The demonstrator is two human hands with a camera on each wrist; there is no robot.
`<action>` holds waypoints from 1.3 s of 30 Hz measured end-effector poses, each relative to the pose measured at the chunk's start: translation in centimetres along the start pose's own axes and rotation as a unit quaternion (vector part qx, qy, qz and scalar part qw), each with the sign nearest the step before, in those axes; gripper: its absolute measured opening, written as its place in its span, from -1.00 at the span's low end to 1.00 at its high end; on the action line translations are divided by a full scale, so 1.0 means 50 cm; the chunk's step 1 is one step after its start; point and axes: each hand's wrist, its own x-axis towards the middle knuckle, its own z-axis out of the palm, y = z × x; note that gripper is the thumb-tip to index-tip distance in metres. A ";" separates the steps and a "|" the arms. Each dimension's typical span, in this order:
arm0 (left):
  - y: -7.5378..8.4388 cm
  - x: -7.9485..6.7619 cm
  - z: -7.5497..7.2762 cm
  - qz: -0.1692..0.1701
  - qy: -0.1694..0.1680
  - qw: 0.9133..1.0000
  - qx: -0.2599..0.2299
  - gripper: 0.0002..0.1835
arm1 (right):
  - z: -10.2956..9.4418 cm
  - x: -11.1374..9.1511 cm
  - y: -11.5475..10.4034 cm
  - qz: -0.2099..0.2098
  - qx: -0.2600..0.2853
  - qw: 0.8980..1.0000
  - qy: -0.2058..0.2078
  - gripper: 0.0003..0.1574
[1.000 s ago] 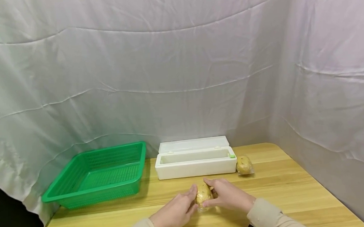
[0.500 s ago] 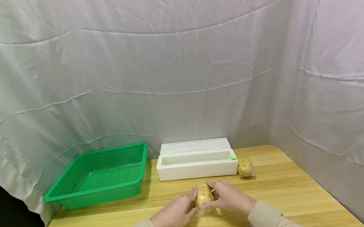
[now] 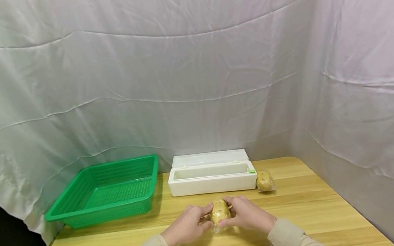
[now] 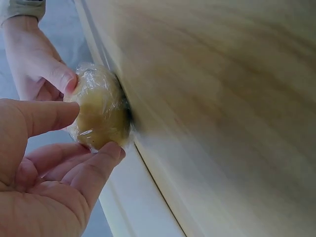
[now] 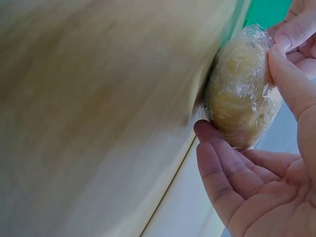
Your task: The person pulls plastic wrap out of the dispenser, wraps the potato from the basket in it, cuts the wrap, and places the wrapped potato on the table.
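A yellow potato (image 3: 220, 212) wrapped in clear plastic film is between both hands, at or just above the wooden table. My left hand (image 3: 188, 226) holds its left side; in the left wrist view thumb and fingertips (image 4: 112, 149) touch the film. From the right, my right hand (image 3: 248, 215) grips it with the thumb on the near side and a finger at the far end. The right wrist view shows crinkled film over the potato (image 5: 242, 94), with the fingers curved under one end. A second wrapped potato (image 3: 265, 181) lies farther back on the right.
Behind the hands stands a long white box (image 3: 213, 186), its clear-topped lid (image 3: 210, 158) raised and a green slider (image 3: 252, 171) at its right end. A green perforated basket (image 3: 105, 208) sits at the left. Grey curtain (image 3: 181, 72) hangs behind the wooden table (image 3: 312, 202).
The left hand's fingers have shifted slightly on the potato, loosening a little from its near end. The right hand has hardly moved. Box, basket and second potato stay put.
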 end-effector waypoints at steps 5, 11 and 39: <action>-0.004 0.007 0.003 0.006 0.006 0.998 -0.056 -0.44 | 0.000 -0.001 0.000 0.008 0.012 1.000 0.001 0.21; -0.014 0.015 0.006 -0.025 0.015 0.986 -0.163 -0.49 | 0.001 -0.002 -0.001 0.017 0.030 0.999 0.002 0.20; -0.008 0.020 -0.003 -0.010 0.029 0.988 -0.154 -0.54 | -0.142 -0.101 0.105 0.109 0.084 0.987 0.078 0.19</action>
